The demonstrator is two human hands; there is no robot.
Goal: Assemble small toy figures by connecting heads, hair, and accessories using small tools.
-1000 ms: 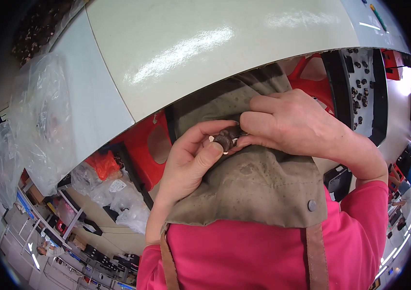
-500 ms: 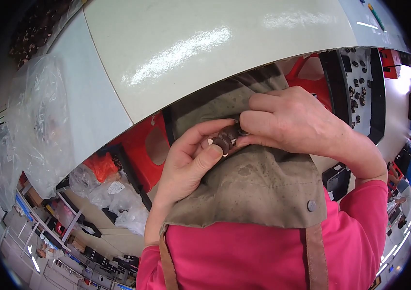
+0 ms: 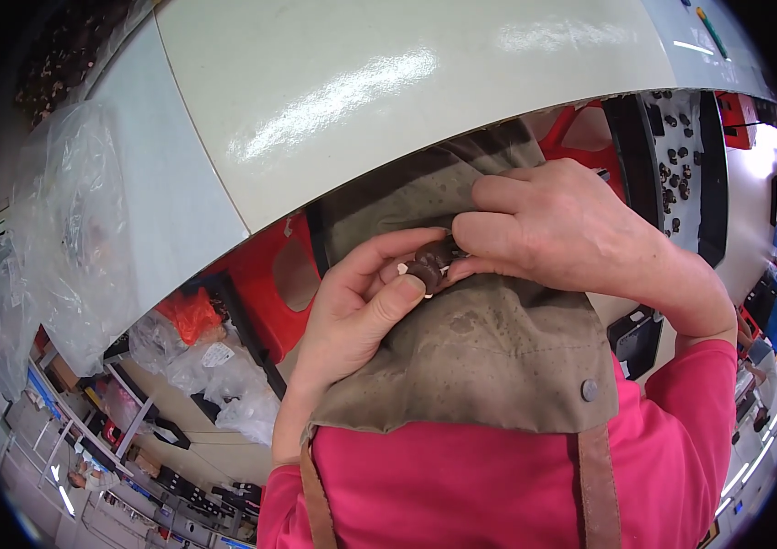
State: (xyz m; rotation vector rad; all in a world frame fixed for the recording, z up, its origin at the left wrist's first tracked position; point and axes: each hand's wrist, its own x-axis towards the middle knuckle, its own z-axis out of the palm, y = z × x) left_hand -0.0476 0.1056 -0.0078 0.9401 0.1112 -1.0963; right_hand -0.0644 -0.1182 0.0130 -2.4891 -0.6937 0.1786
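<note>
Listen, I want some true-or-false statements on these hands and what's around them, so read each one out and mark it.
1. The left hand holds a small dark brown piece. True.
2. The right hand lies flat and open. False: it is curled, close against the piece.
3. A round stud shows on the brownish apron. True.
4. The sleeves are blue. False: they are pink.
5. The large clear plastic bag is at the picture's right edge. False: it is at the left.

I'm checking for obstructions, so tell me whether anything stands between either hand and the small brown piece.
Nothing visible does: the left hand pinches the small brown piece, and the right hand is at its right end; whether those touch is unclear.
</note>
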